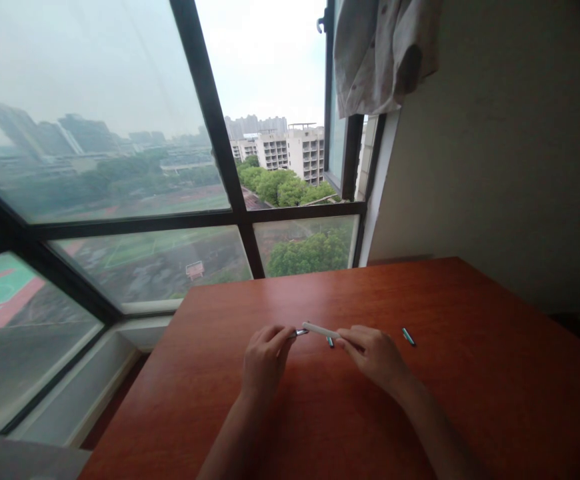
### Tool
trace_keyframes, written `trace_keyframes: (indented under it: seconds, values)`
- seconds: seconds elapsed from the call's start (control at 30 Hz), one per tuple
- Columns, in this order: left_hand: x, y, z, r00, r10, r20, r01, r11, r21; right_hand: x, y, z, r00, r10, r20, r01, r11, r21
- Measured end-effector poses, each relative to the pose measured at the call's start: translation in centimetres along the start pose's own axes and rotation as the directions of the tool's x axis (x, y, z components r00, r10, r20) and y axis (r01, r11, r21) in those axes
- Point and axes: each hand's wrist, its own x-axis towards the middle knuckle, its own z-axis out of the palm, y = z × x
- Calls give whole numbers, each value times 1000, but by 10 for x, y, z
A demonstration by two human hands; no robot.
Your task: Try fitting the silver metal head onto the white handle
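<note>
White stick (321,330), pinched at one end between the thumb and fingers of the right hand (374,352), its free length running out leftward from those fingertips; the left hand (266,355) has its thumb and fingers closed on a small silvery piece (300,332), whose tip pokes out toward the stick's free end; whether the two touch I cannot tell. The stick looks light and stiff, probably smooth enough to turn in a loose pinch; a grip nearer its middle would likely steady the free end, while the silvery piece, short and shiny, may slip and seems best held by its sides. Just beyond the right fingertips, partly behind the stick, lies a small dark piece (330,342); farther out, to the right of that hand, lies a shiny dark-green piece (409,336); beneath all the fingers spreads the reddish-brown table (315,420); well beyond them stands the dark window frame (240,212).
</note>
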Motion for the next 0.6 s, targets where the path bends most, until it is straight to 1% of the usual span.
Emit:
trace_keyframes:
  seconds: [0.07, 0.23, 0.3, 0.47, 0.6]
  values:
    - [0, 0, 0, 1000, 2, 2, -2, 1000, -5, 0, 1, 0, 1000, -3, -6, 3, 1000, -13]
    - [1, -1, 1, 999, 31, 7, -31, 999, -22, 0, 3, 3, 996, 30, -86, -29, 1000, 3]
    - [1, -1, 1, 1000, 26, 10, -26, 999, -20, 0, 3, 4, 997, 28, -74, -27, 1000, 15]
    - [1, -2, 2, 1000, 1, 11, -1, 1000, 4, 0, 1, 4, 1000, 10, -3, -10, 1000, 26]
    - [1, -2, 3, 1000, -1, 12, 1, 1000, 5, 0, 2, 5, 999, 13, -47, -11, 999, 43]
